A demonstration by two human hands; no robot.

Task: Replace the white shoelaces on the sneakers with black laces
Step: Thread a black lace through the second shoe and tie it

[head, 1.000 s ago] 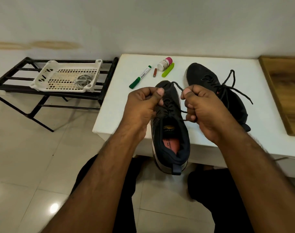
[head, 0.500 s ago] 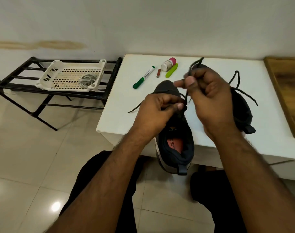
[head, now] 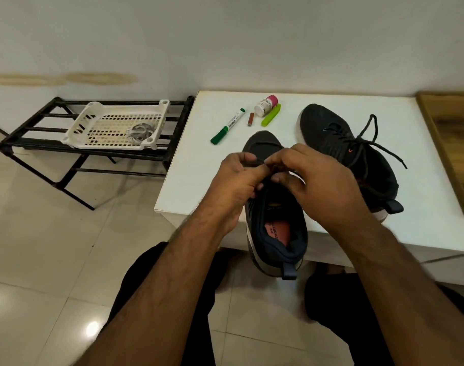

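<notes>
Your hands have come back together over the near shoe (head: 275, 220), which sits at 6 o'clock on the table (head: 193, 165) with its heel hanging past the front edge. A moment ago your right hand (head: 312, 180) was lifted toward 12 o'clock, drawing a lace end up and away, and a loose end trailed off toward 9 o'clock; now neither end shows outside your grip. Your left hand (head: 236, 183) is curled, thumb and fingers pinching something dark at the top of the tongue, and your right hand is curled against it, fingertips meeting the left. The black lace (head: 260, 162) is only glimpsed between them as a short dark strand, so you cannot tell from here whether a loop or a plain crossing is being formed.

That change reads as the slack being taken up and the knot being started: threading on this shoe looks finished and you seem to be at the tie.

The far shoe (head: 347, 151) lies at 1 o'clock, already laced in black with a bow, its ends spilling toward 3 o'clock. If so, this knot is about the last step.

At 10 o'clock, on the rack (head: 35, 143) beside the table, the basket (head: 114, 128) holds a pale coil, probably the old white laces (head: 141, 132). A marker (head: 226, 126) and a small bottle (head: 265, 104) lie at 12 o'clock, well apart from your work.
</notes>
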